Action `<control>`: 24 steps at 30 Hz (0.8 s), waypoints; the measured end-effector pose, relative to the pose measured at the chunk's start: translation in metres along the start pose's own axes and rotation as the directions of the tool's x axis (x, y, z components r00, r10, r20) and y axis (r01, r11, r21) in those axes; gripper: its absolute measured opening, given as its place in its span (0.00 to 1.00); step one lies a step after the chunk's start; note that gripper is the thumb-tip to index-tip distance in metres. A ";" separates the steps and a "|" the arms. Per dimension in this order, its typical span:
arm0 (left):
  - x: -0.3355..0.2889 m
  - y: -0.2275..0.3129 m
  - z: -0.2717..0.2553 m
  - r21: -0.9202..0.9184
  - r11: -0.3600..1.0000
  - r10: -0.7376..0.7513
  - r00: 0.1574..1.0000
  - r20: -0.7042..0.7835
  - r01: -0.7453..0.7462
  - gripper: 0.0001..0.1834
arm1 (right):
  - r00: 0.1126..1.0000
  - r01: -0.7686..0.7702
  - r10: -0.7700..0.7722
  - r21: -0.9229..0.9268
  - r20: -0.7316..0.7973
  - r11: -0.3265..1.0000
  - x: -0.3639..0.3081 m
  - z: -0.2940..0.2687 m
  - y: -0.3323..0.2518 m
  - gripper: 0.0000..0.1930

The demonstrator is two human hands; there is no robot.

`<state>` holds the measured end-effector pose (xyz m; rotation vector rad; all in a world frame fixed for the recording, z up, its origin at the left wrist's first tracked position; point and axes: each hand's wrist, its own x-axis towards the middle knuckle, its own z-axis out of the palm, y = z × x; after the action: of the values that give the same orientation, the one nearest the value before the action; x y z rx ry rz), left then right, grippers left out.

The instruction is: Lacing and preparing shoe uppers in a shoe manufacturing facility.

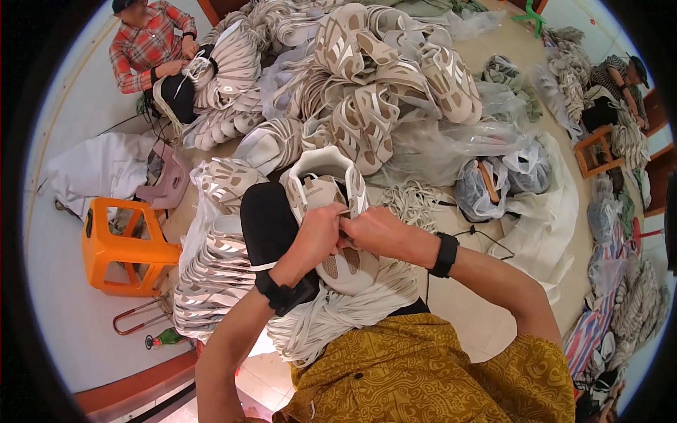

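A beige and white shoe upper [347,271] lies across my lap, its collar pointing away from me. Over its lacing area my left hand [321,229] and my right hand [377,229] meet, fingertips pinched close together. A small pale bit shows between them, but the fingers hide what they grip. Beneath the toe, a thick bundle of white shoelaces [335,317] is spread over my lap. My left wrist is beside a black-covered knee [266,218]. Black bands circle both wrists.
Shoe uppers form a big pile [381,84] ahead and a stacked row [215,282] at left. An orange stool [127,247] stands farther left. Loose laces [412,204] and plastic bags [501,176] lie to the right. Co-workers sit far left [151,46] and far right [620,84].
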<state>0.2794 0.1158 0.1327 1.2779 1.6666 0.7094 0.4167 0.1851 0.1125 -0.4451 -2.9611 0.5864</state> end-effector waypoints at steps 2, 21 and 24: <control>0.003 -0.005 -0.001 -0.024 1.000 0.009 1.000 0.006 -0.008 0.12 | 1.000 0.001 -0.001 0.158 -0.002 0.987 0.000 0.000 -0.001 0.07; 0.022 -0.005 -0.016 0.144 0.990 -0.047 0.946 0.320 0.001 0.06 | 0.930 0.200 -0.273 -0.287 -0.245 0.937 -0.011 0.000 0.006 0.05; 0.021 -0.003 -0.024 0.088 0.996 -0.043 0.913 0.405 0.008 0.06 | 0.937 0.178 -0.260 -0.322 -0.233 0.930 -0.012 0.003 0.008 0.04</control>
<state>0.2553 0.1361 0.1343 1.3536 1.3773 0.3261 0.4303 0.1872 0.1066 -0.1865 -2.7794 0.0463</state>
